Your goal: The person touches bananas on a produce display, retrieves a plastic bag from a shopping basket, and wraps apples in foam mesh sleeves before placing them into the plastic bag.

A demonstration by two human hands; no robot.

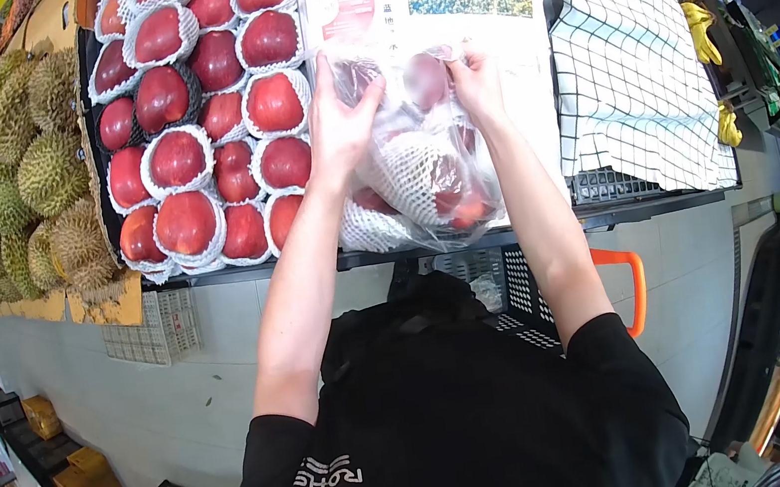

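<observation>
A clear plastic bag with several red apples in it lies on the display, over a printed carton sheet. White foam netting wraps some of the bagged apples. My left hand grips the left side of the bag's upper part, thumb toward the right, its other fingers partly hidden. On the opposite side, my right hand pinches the film near the top. Rows of red apples in foam nets sit just left of my left hand.
Durians are piled at the far left. A checkered cloth covers the display on the right. Below the display edge are a black basket with an orange handle and a white crate. Yellow gloves hang at right.
</observation>
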